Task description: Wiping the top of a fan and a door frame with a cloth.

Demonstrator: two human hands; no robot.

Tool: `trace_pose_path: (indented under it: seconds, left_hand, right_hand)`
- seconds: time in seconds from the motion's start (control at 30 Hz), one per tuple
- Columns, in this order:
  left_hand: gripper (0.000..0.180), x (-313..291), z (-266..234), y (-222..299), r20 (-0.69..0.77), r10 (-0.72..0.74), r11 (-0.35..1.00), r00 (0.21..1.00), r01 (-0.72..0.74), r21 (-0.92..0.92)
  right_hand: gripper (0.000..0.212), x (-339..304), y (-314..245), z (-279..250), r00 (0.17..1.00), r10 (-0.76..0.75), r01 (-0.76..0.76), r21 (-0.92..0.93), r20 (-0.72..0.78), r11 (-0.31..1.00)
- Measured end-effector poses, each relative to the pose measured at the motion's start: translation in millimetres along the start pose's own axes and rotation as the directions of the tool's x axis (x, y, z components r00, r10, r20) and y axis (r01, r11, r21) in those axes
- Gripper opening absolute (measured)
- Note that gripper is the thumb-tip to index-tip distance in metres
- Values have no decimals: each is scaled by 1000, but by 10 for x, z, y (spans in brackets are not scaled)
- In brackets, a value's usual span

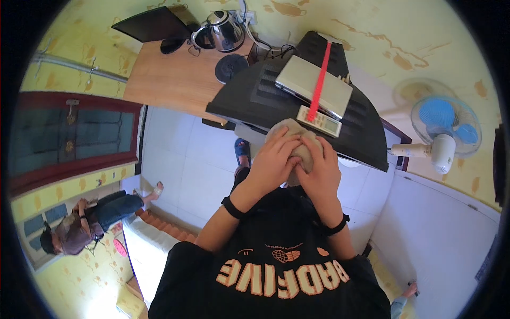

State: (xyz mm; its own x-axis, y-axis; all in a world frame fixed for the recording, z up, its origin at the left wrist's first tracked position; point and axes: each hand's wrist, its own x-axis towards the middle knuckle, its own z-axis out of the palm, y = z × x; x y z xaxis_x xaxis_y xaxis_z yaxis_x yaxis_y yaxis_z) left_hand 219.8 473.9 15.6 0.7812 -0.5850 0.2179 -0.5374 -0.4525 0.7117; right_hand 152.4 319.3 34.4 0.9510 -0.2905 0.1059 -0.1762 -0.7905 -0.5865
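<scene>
- Beige cloth (304, 154), one, crumpled: sitting between both hands, by the near edge of the black television (366, 125); whether it is touching that edge, cannot tell.
- Axis of cloth: bunching into a rounded wad, its longest visible stretch running from the television edge back toward the wearer's chest; no distinct end is pointing anywhere.
- Left hand (277, 158): grasping the cloth from the left, fingers spreading across its top and pointing away from the body.
- Right hand (322, 169): grasping the cloth from the right, fingers curving over it, thumb lying near the left thumb.
- Cream remote control (332, 126): lying on the television just beyond the cloth, its long axis slanting down to the right.
- Silver box (297, 78): resting behind the remote control, a red strip (321, 82) crossing it.
- Steel kettle (227, 34): standing on the wooden desk (164, 74), far left.
</scene>
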Motion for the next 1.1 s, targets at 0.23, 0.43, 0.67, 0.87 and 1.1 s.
trace_pose_path:
  seconds: [0.23, 0.43, 0.67, 0.87, 1.1]
  left_hand:
    - [39, 145, -1045, -969, 57, -25, 996, 998, 29, -80]
    - [42, 679, -1511, -1631, 133, 20, 990, 991, -1, -142]
    - [77, 1008, -1691, -1769, 332, 194, 974, 923, -142, -175]
    - [88, 989, -1649, -1779, 379, 205, 978, 902, -206, -39]
    - [88, 1216, -1508, -1899, 392, 110, 992, 913, -123, 7]
  right_hand:
    - [66, 559, -1056, 674, 1000, 11, -12, 15, 22, 1000]
    - [69, 1223, -1501, 1184, 989, 100, -104, -31, -106, 994]
    - [70, 1258, -1495, 1296, 960, 154, -201, -195, -232, 960]
    - [78, 1085, -1717, 1172, 987, 154, -161, -202, -49, 966]
    - [85, 1447, -1465, 1307, 990, 113, -70, -397, 85, 915]
